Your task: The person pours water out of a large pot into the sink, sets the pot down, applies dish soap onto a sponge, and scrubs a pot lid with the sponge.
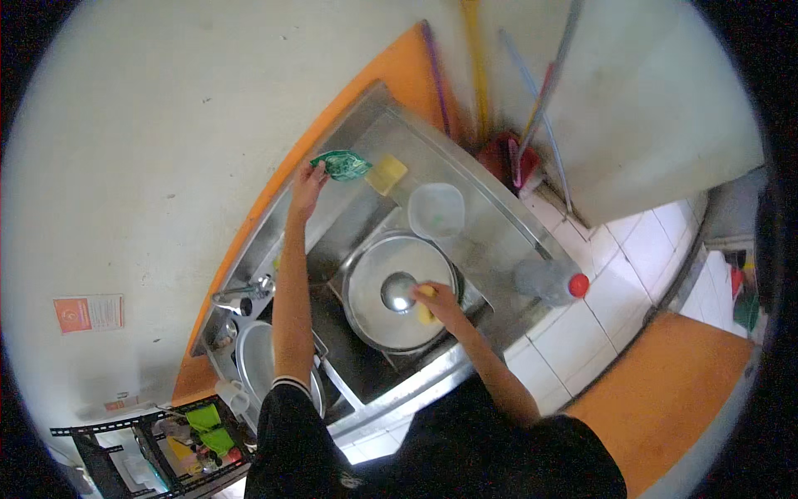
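My left hand (pixel 307 190) reaches to the back of the steel sink counter (pixel 499 218), its fingers closed on the edge of a green plastic packet (pixel 346 165). Right by the packet lies a yellow sponge (pixel 386 174). In my right hand (pixel 441 305) is another yellow sponge (pixel 427 315); the hand is over a large round metal pot or lid (pixel 368 318), and I cannot tell which. At its middle is a small shiny metal bowl or dome (pixel 398 292), touched or overlapped by my right fingertips. A translucent plastic tub (pixel 436 211) stands just behind.
A plastic bottle with a red cap (pixel 578 285) lies on the counter's right side. At left are a tap (pixel 234 302), a large metal pot (pixel 255 355) and a white mug (pixel 232 396). Brooms and a red dustpan (pixel 499 156) lean beyond the counter. A black rack (pixel 149 443) stands lower left.
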`<state>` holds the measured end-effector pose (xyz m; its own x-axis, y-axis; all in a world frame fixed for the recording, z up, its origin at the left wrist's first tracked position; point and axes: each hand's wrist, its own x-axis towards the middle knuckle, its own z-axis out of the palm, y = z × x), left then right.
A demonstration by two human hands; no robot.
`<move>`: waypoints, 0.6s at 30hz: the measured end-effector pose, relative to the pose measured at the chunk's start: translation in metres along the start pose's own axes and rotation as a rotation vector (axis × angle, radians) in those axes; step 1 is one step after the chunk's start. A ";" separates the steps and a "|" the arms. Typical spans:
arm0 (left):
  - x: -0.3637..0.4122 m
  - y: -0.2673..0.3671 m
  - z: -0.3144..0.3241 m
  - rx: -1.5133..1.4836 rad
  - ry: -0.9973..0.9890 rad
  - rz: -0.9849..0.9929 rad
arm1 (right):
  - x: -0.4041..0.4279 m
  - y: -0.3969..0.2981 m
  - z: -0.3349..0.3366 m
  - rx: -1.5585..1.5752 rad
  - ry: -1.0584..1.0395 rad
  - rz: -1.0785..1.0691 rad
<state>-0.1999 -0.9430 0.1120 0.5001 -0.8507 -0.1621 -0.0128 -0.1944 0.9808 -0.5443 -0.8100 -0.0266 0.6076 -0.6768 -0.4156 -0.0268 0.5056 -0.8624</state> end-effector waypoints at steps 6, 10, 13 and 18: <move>0.078 -0.093 -0.045 -0.012 0.116 0.152 | -0.022 -0.007 -0.039 -0.216 0.100 0.245; 0.103 -0.142 -0.048 -0.035 0.249 0.210 | -0.019 -0.001 -0.055 -0.238 0.216 0.314; 0.111 -0.160 -0.046 -0.034 0.325 0.252 | 0.000 0.003 -0.059 -0.271 0.374 0.228; 0.109 -0.167 -0.045 0.100 0.335 0.162 | 0.062 -0.010 -0.060 -0.333 0.638 0.121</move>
<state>-0.1044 -0.9819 -0.0648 0.7399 -0.6705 0.0546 -0.1910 -0.1315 0.9727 -0.5537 -0.8889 -0.0614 0.0068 -0.8583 -0.5131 -0.3665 0.4753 -0.7999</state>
